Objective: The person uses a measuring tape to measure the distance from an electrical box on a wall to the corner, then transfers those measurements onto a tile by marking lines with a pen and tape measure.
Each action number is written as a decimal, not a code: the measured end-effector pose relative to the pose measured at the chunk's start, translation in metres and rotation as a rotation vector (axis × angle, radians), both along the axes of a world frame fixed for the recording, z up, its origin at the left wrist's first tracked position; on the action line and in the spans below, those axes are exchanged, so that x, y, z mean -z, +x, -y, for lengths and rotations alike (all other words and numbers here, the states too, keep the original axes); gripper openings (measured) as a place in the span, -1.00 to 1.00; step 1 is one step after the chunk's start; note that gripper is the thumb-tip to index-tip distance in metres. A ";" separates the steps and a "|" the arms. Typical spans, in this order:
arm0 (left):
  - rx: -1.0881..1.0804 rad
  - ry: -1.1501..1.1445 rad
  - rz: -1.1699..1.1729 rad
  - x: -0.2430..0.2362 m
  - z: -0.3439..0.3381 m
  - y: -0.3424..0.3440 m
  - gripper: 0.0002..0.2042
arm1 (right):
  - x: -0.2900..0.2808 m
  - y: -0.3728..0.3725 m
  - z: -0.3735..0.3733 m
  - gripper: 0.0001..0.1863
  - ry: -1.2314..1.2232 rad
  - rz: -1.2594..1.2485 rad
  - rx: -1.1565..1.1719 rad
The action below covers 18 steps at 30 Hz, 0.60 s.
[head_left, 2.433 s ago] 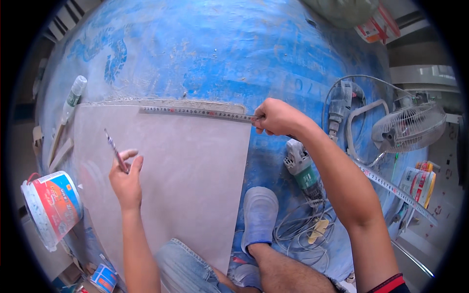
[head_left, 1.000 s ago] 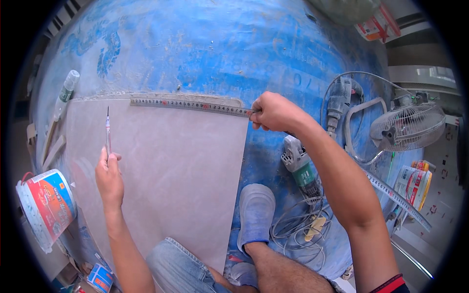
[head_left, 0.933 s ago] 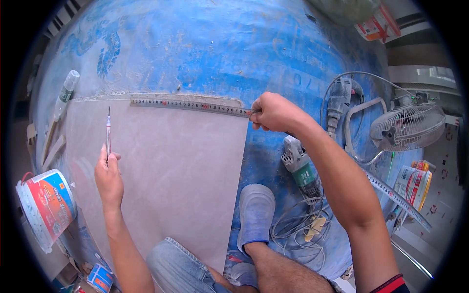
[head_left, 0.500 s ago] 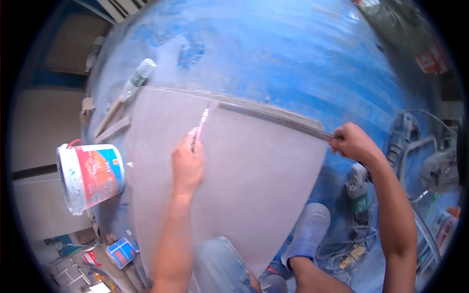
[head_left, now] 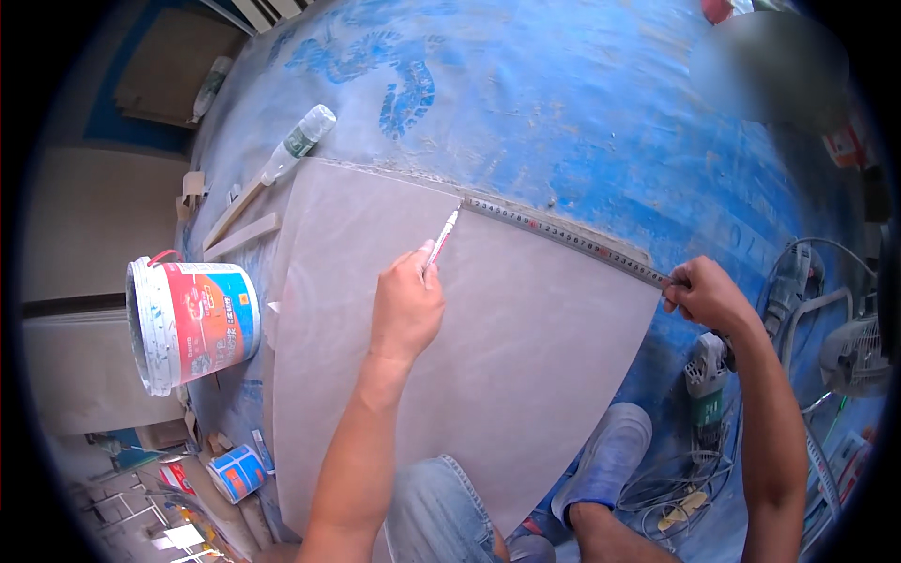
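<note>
A large greyish-pink flat board [head_left: 469, 357] lies in front of me on the floor. Along its far edge rests a narrow metal ruler [head_left: 563, 239] with fine markings. My right hand [head_left: 706, 293] pinches the ruler's right end by the board's right corner. In the fingers of my left hand [head_left: 408, 298] is a slim white marker pen [head_left: 445, 235], tilted up and away from me. Its tip meets the board, or nearly so, just beside the ruler's left end.
A white bucket [head_left: 155, 328] with a coloured label stands left, with a small blue can [head_left: 236, 472] nearer me. A plastic bottle [head_left: 298, 143] and wooden strips [head_left: 242, 236] lie far left. Corded power tools [head_left: 706, 380] and a fan [head_left: 849, 355] sit right on the blue floor covering [head_left: 563, 113].
My left hand and the pen have moved right and slightly away, up to the ruler's left end. The whole view has shifted a little, and the ruler stays along the far edge.
</note>
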<state>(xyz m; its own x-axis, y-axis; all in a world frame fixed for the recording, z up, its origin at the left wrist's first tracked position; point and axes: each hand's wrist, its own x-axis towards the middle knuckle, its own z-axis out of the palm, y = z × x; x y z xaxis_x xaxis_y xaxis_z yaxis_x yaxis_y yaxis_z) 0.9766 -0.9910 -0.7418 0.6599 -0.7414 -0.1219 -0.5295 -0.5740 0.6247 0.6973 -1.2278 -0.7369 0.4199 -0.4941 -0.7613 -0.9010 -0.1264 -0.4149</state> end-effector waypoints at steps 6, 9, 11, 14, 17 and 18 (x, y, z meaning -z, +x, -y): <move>0.038 -0.012 0.047 0.004 0.002 0.002 -0.69 | 0.003 -0.003 0.001 -0.82 0.013 0.019 0.015; 0.057 -0.020 0.040 0.001 0.002 0.004 -0.71 | 0.007 -0.005 0.004 -0.82 0.013 0.032 0.009; 0.046 0.030 0.025 -0.004 0.000 0.003 -0.70 | 0.009 -0.006 0.004 -0.82 0.004 0.036 0.002; -0.020 0.030 -0.016 0.000 -0.003 0.002 -0.71 | 0.007 -0.006 0.004 -0.83 -0.009 0.048 -0.006; -0.196 -0.083 -0.018 0.005 -0.005 0.008 -0.72 | 0.000 -0.006 0.005 -0.83 0.014 0.014 -0.053; -0.317 -0.145 0.006 0.004 -0.004 0.009 -0.71 | -0.004 -0.007 0.005 -0.83 0.041 0.040 -0.008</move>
<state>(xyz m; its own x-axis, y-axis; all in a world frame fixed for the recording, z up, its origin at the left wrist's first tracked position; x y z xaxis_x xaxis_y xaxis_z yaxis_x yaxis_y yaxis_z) 0.9861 -0.9870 -0.7463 0.8606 -0.5087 -0.0254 -0.3430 -0.6158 0.7093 0.6900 -1.2324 -0.7330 0.4543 -0.4595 -0.7632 -0.8826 -0.1157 -0.4557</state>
